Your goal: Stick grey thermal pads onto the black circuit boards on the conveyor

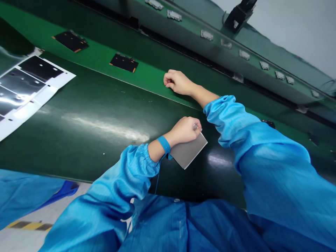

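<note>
My left hand (183, 131), with a blue strap at the wrist, is closed at the edge of a thin grey rectangular panel (191, 151) with a pale rim. The panel is tilted over the dark green table, partly covered by my fingers and palm. Further forward, my right hand (180, 82) is over the bright green belt (154, 75), its fingers curled together. What those fingers hold, if anything, is hidden. On the belt to the left of my right hand lies a flat black panel (124, 62) with orange corners, and beyond it another black panel (70, 41).
A white sheet with black film pieces (67, 75) lies at the left of the dark green table (86, 140). Several small metallic parts (207, 35) line the raised shelf behind the belt. A black fixture (240, 15) stands at the back. Blue fabric (23, 192) shows at the lower left.
</note>
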The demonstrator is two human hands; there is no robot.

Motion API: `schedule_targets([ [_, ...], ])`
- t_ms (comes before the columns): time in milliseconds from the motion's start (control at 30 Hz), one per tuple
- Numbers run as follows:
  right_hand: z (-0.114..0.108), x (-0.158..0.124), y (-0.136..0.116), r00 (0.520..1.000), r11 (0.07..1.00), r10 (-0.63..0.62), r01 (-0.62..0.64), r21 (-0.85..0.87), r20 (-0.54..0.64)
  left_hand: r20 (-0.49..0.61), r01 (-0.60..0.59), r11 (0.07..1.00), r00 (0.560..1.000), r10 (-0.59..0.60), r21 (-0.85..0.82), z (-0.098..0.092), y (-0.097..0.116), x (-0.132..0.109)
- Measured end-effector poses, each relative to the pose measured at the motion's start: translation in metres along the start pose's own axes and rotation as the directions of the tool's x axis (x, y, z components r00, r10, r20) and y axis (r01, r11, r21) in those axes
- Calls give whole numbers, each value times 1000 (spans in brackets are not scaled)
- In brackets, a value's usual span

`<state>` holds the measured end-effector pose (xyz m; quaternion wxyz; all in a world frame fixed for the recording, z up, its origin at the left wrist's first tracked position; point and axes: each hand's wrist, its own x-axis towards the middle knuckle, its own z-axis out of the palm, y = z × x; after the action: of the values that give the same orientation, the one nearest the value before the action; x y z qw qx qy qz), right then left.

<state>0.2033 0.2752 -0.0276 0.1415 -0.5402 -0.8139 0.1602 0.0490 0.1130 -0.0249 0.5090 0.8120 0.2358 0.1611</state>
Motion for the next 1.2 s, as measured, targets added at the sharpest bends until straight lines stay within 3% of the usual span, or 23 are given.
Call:
schedule_targets([
  [333, -3, -17, 4, 996, 996, 67, -63, -62, 62, -20, -16, 1000, 1000, 16, -10, 1, -1, 0],
  [533, -13, -25, 12, 989, 993, 115, -116, -1, 94, -30, -5, 1000, 1000, 5, -6, -1, 1, 0],
  [1000, -27, -47, 19, 977, 991, 105, -88, -99, 188, -41, 3, 1000, 999, -3, 3, -1, 1, 1],
  [1200, -26, -54, 34, 982, 997, 67, -58, -52, 176, -39, 12, 1000, 999, -12, -2, 0, 0, 0],
])
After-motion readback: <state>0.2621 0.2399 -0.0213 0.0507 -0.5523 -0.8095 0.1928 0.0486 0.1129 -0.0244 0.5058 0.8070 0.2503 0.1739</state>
